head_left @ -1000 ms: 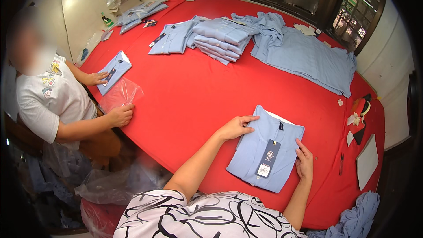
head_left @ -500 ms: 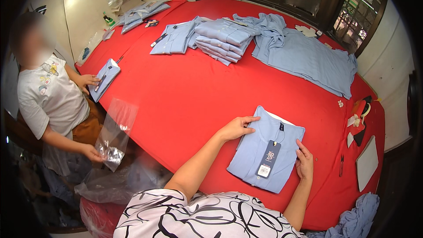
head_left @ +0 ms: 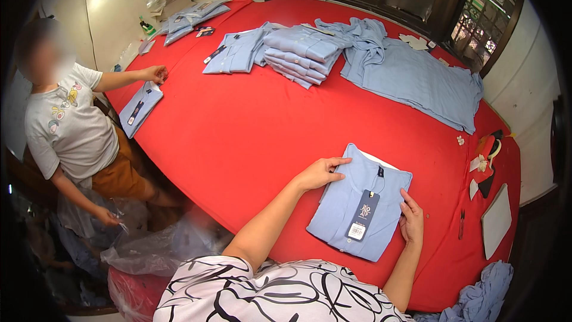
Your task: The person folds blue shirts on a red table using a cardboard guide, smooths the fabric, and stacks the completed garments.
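Observation:
A folded light-blue shirt (head_left: pixel 334 213) lies on the red-covered table in front of me. It has a dark collar label and a long dark-blue hang tag (head_left: pixel 363 214) on its front. My left hand (head_left: pixel 320 173) rests at the shirt's upper left corner, index finger and thumb apart on the cloth. At the right edge my right hand (head_left: pixel 412 217) touches the shirt with its fingertips, fingers loosely bent and apart. Neither hand is lifting the shirt. Any fingers beneath its edges are hidden.
At left a co-worker stands by another folded shirt (head_left: pixel 140 109). Stacked shirts (head_left: pixel 302 53) and loose blue garments (head_left: pixel 411 80) lie along the far side. Thread snips (head_left: pixel 461 225) and a pale board (head_left: pixel 497 220) sit at right; crumpled blue cloth (head_left: pixel 485 292) is lower right.
The co-worker's one hand has moved up off their folded shirt; the other has dropped lower, and the clear bag no longer hangs spread out. My hands and shirt look still.

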The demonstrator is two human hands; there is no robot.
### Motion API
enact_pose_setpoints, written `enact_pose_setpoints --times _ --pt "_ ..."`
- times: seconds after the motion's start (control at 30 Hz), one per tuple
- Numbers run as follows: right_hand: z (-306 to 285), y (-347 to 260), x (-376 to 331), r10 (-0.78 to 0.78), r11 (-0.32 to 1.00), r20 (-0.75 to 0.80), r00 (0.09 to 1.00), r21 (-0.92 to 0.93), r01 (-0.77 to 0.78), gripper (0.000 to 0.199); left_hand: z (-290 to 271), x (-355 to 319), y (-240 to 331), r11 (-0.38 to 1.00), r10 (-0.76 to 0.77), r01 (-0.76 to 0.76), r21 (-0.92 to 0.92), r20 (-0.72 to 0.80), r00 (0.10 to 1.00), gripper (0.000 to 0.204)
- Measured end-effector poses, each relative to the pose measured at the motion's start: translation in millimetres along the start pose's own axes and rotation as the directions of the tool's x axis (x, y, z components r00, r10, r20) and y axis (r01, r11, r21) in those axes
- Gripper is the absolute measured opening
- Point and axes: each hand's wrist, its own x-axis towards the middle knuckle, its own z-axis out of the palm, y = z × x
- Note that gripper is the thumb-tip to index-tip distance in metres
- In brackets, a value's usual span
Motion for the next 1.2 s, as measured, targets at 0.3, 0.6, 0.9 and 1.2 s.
enact_pose_setpoints --times 0.3,0.6,0.9,1.2 --pt "-4.0 4.1 2.3 -0.013 1.0 0.02 1.0 -0.004 0.013 0.043 -0.4 1.2 -2.1 1.0 -0.004 0.004 0.011 -0.007 1.0 0.055" --pt "3.1 2.1 1.0 -0.008 0.998 -0.036 0.999 -0.066 0.006 0.049 0.7 -0.3 2.2 0.999 -0.027 0.028 0.022 -0.022 0.999 0.051" --pt "5.0 3.0 -0.2 -0.04 0.987 -0.053 0.998 -0.161 0.031 0.052 5.8 5.5 -6.7 0.994 0.058 -0.047 0.102 -0.103 0.993 0.042" --pt "-2.4 11.2 0.6 -0.144 0.946 0.011 0.989 -0.291 0.141 0.05 17.9 -6.1 -0.1 0.915 0.222 -0.135 0.379 -0.196 0.955 0.04"
